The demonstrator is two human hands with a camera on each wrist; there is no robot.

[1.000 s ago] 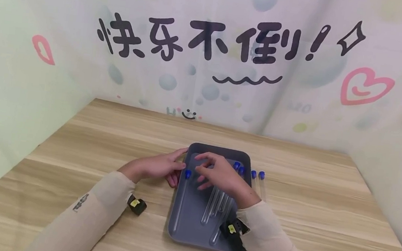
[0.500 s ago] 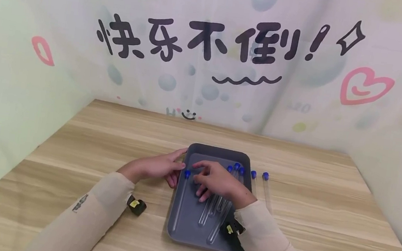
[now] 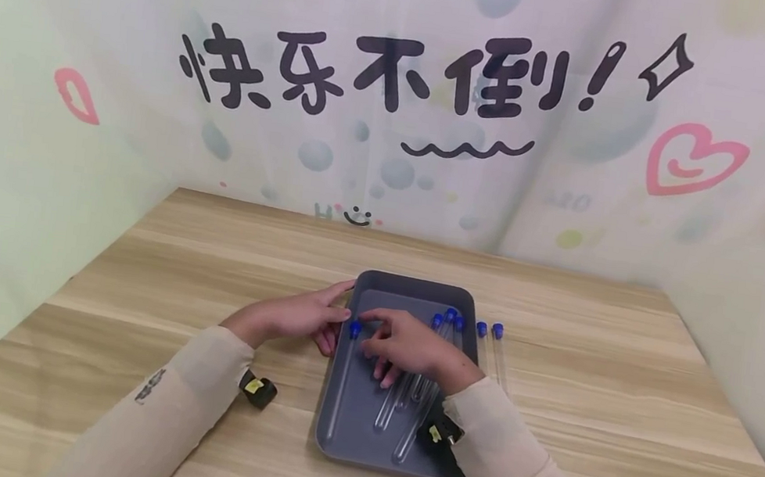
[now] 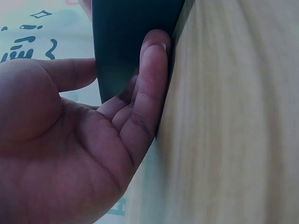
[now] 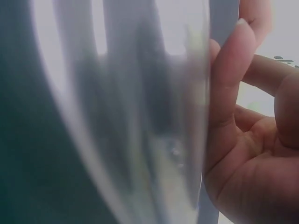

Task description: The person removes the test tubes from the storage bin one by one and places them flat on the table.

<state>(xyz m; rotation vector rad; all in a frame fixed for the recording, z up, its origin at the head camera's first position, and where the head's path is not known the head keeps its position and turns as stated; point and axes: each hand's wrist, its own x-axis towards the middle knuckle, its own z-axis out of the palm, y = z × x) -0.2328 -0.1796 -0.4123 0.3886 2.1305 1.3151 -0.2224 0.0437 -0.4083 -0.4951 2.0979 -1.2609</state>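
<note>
A grey rectangular tray (image 3: pixel 355 434) stands on the table with several clear, blue-capped test tubes (image 3: pixel 404 439) in it. One test tube (image 3: pixel 334 398) lies apart along the left wall. My left hand (image 3: pixel 292 315) grips the tray's left side, thumb at the rim and fingers against the outer wall, as the left wrist view shows. Over the tray, my right hand (image 3: pixel 406 343) holds nothing, thumb and index finger apart. Its index fingertip is right beside the lone tube's blue cap (image 3: pixel 355 330). In the right wrist view a clear tube (image 5: pixel 135 102) fills much of the picture, blurred.
Two more capped test tubes (image 3: pixel 497 354) lie on the wooden table (image 3: pixel 592 388), just outside the tray's right wall. A printed cloth backdrop (image 3: pixel 397 169) stands behind the table, with pale walls at both sides.
My right hand has moved slightly left and down, toward the lone tube's cap. Another blue cap has come into sight behind it, and tubes under it have shifted a little left. The left hand stays put.
</note>
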